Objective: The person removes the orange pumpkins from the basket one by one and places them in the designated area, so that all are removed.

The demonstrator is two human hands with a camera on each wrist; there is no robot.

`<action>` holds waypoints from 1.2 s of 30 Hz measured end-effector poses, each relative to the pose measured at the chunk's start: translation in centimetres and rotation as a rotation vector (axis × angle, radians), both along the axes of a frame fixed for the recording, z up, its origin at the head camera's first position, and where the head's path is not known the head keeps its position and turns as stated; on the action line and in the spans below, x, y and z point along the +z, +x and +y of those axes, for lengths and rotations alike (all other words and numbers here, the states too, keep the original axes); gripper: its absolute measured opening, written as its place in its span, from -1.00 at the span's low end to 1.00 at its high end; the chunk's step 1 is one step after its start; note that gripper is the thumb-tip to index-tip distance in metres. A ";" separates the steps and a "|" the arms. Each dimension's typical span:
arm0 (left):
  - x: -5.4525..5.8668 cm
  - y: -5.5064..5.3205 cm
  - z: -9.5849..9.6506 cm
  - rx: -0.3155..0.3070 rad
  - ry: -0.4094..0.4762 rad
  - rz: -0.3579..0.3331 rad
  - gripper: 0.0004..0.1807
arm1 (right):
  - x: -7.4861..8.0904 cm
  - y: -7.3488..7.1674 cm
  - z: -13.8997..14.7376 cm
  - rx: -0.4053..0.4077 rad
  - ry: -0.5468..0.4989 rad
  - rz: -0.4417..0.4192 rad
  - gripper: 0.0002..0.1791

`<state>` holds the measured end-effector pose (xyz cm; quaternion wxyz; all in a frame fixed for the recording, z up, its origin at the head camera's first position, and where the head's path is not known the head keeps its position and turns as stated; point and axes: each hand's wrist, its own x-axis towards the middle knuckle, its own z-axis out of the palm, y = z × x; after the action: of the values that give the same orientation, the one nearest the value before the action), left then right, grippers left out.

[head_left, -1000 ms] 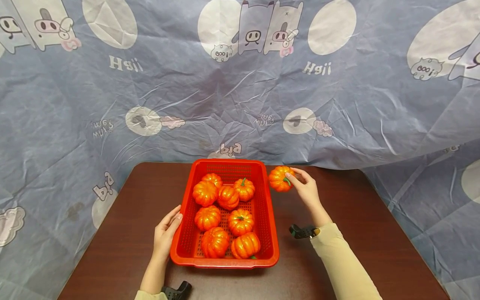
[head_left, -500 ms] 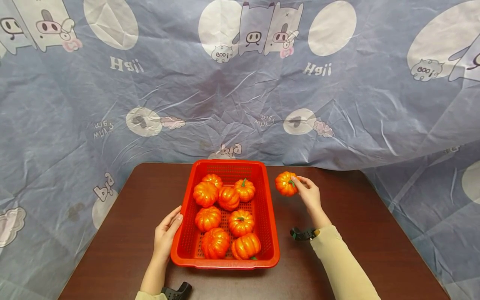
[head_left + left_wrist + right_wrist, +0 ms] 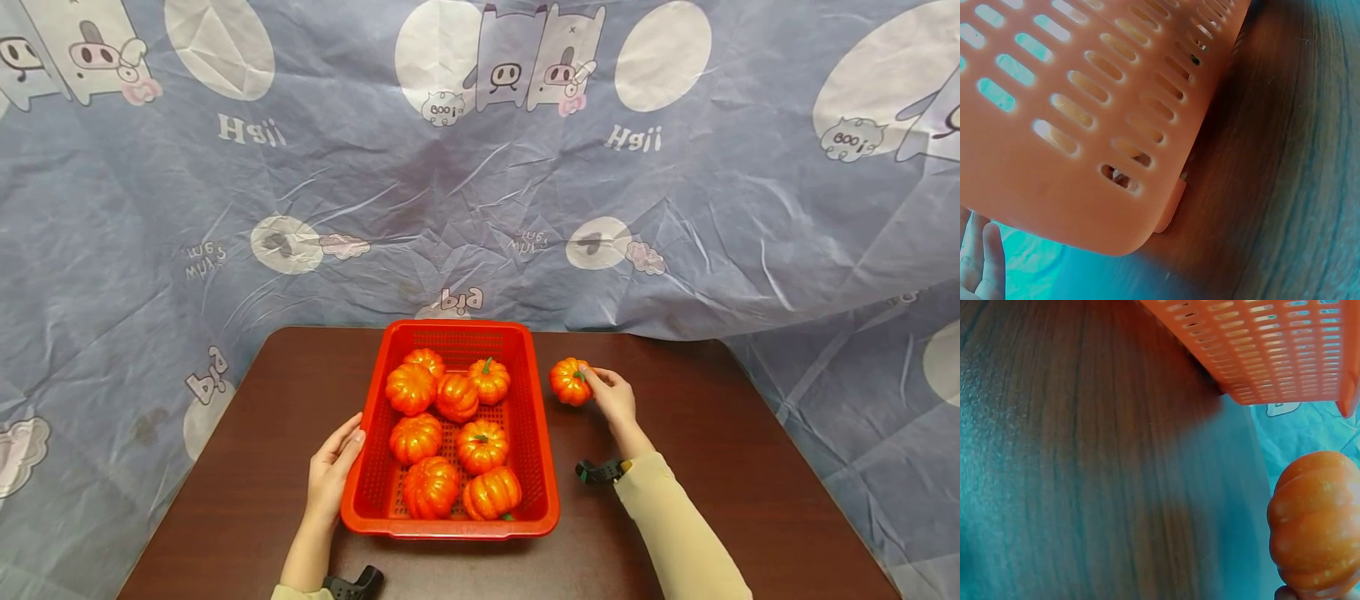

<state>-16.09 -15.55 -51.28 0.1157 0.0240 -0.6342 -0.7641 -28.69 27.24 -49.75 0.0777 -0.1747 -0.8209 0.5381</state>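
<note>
To the right of the red plastic basket (image 3: 450, 527), my right hand (image 3: 615, 400) pinches a small orange pumpkin (image 3: 567, 382) with a green stem. The same pumpkin (image 3: 1316, 525) fills the lower right of the right wrist view, with only a fingertip showing beneath it. My left hand (image 3: 327, 471) holds the basket's left rim, thumb on top. In the left wrist view, the left fingers (image 3: 991, 262) show by the slotted basket wall (image 3: 1072, 200). Inside the basket lie several more glossy pumpkins (image 3: 431, 487), some with green stems.
The basket stands on a dark brown wooden table (image 3: 225, 475). Behind the table hangs a blue-grey printed cloth (image 3: 465, 208), reaching down to its back edge. Black straps with cameras (image 3: 600, 472) sit at both wrists.
My right hand has moved the pumpkin away from the basket's right rim, slightly right and then down towards the table. The left hand and the basket have stayed in place.
</note>
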 end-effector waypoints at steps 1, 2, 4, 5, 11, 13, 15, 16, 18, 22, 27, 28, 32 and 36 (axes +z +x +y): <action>0.0 0.0 0.0 0.000 0.000 0.002 -0.57 | -0.2 -0.1 0.0 -0.001 0.007 -0.002 -0.33; 0.0 0.0 0.0 0.001 -0.001 0.003 -0.57 | -0.3 -0.1 0.0 -0.006 0.014 -0.006 -0.32; 0.0 0.0 0.0 0.003 0.002 0.002 -0.57 | -0.6 -0.2 0.0 -0.010 0.026 -0.011 -0.30; 0.0 0.0 0.0 0.003 0.003 0.001 -0.57 | -0.8 -0.2 0.0 -0.011 0.030 -0.015 -0.30; 0.0 0.0 0.1 0.004 -0.011 -0.005 -0.57 | -1.5 -0.3 0.0 -0.009 0.063 -0.033 -0.25; 0.0 0.1 0.1 0.004 -0.015 -0.006 -0.58 | -1.6 -0.2 0.0 -0.007 0.070 -0.035 -0.26; 0.0 0.1 0.1 0.002 -0.016 -0.006 -0.58 | -1.6 -0.2 -0.1 -0.008 0.078 -0.036 -0.27; 0.0 0.1 0.1 0.002 -0.015 -0.007 -0.58 | -1.7 -0.2 -0.1 -0.009 0.085 -0.039 -0.27; -0.1 0.0 0.1 0.000 -0.012 -0.005 -0.58 | -1.8 -0.2 -0.1 -0.016 0.103 -0.044 -0.28; -0.1 0.0 0.1 0.001 0.000 0.001 -0.58 | -2.0 -0.3 -0.1 -0.031 0.150 -0.045 -0.27; -0.2 -0.1 0.1 0.004 0.006 0.007 -0.58 | -2.3 -0.4 -0.2 -0.047 0.179 -0.015 -0.30; -0.2 -0.1 0.1 0.005 0.008 0.008 -0.58 | -2.3 -0.4 -0.3 -0.049 0.184 -0.008 -0.30; -0.2 0.0 0.1 0.003 0.019 0.007 -0.57 | -2.4 -0.5 -0.3 -0.055 0.193 0.003 -0.29; -0.2 0.0 0.1 0.002 0.024 0.005 -0.57 | -2.5 -0.6 -0.3 -0.057 0.183 -0.008 -0.29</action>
<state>-16.14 -15.46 -51.47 0.1178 0.0242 -0.6247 -0.7715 -29.27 26.98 -52.23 0.1051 -0.1924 -0.8617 0.4577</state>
